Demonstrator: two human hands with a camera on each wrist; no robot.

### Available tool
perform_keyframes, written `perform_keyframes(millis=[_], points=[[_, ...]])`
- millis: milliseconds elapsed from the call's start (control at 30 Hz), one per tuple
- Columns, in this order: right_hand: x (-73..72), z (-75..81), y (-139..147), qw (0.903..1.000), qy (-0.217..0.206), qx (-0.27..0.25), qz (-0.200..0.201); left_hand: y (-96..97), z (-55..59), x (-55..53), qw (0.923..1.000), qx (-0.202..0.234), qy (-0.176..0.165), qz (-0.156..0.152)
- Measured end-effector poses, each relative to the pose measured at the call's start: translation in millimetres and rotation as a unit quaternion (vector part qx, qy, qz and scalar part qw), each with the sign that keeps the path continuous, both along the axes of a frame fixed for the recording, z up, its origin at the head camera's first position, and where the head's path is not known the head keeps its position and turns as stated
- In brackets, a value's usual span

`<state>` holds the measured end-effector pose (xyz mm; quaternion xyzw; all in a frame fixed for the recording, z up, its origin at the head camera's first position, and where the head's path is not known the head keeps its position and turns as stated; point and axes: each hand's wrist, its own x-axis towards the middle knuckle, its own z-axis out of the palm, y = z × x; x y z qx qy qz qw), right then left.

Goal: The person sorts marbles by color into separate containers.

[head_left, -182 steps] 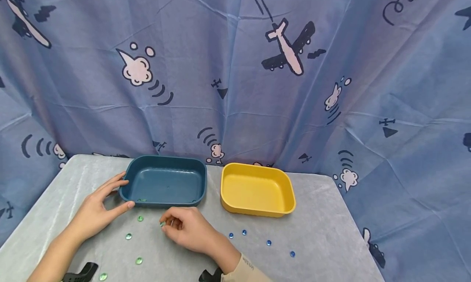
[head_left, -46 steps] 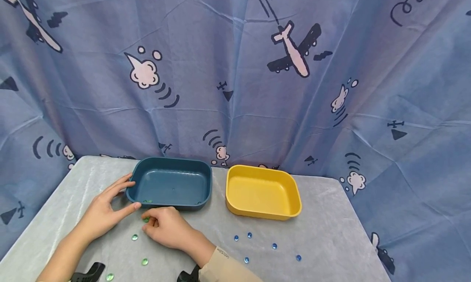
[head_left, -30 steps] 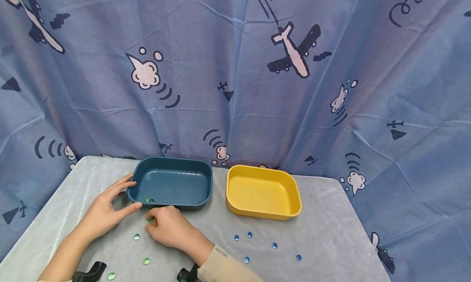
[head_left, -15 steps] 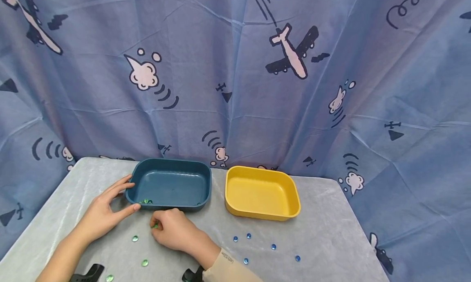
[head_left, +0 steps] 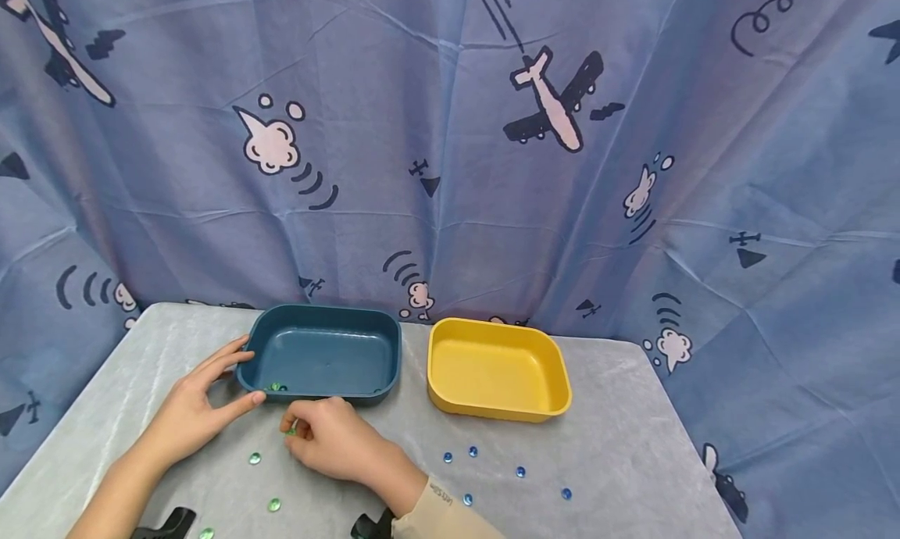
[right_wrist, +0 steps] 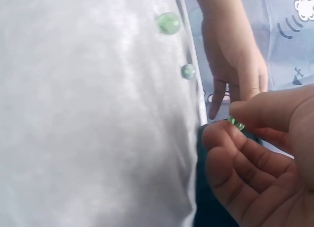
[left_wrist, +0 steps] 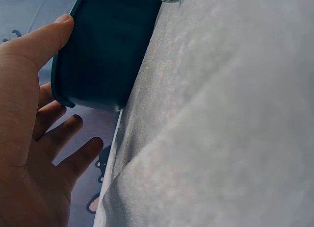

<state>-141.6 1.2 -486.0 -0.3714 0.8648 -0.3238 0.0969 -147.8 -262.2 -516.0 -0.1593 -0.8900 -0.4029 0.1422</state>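
A teal plastic box [head_left: 330,394] stands at the back left of the table, with a few small green glass beads [head_left: 276,387] in its front left corner. My left hand [head_left: 188,414] spans that corner, fingers nearly straight against the left end and the thumb at the front rim. In front of the box, my right hand [head_left: 337,441] pinches a green glass bead [right_wrist: 236,123] between thumb and index finger. Other green beads lie on the cloth nearer me, among them one bead [head_left: 255,458] beside the left hand and another [head_left: 274,505] closer to the front.
A yellow plastic box [head_left: 499,410] stands to the right of the teal one. Several blue glass beads [head_left: 520,472] are scattered in front of it. A grey cloth [head_left: 612,430] covers the table, and a printed blue curtain [head_left: 366,133] hangs behind.
The green bead that lay just in front of the teal box has left the cloth, now in my right hand, which then drew slightly right. More green beads show in the box. The left hand stays.
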Motion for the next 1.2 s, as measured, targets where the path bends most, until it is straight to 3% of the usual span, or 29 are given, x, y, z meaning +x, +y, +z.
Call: perform_keyframes(millis=[233, 700, 1200], points=[[0.5, 8.6, 0.6, 0.9989, 0.022, -0.039, 0.012, -0.2, -0.8, 0.2, 1.0, 0.007, 0.001, -0.003], [-6.5, 23.4, 14.9, 0.9941, 0.007, -0.108, 0.004, 1.1, 1.7, 1.1, 1.0, 0.0, -0.006, 0.005], [-24.3, 35.3, 38.2, 0.9812, -0.029, -0.178, -0.067, 1.6, 4.0, 2.1, 1.0, -0.001, -0.004, 0.0]])
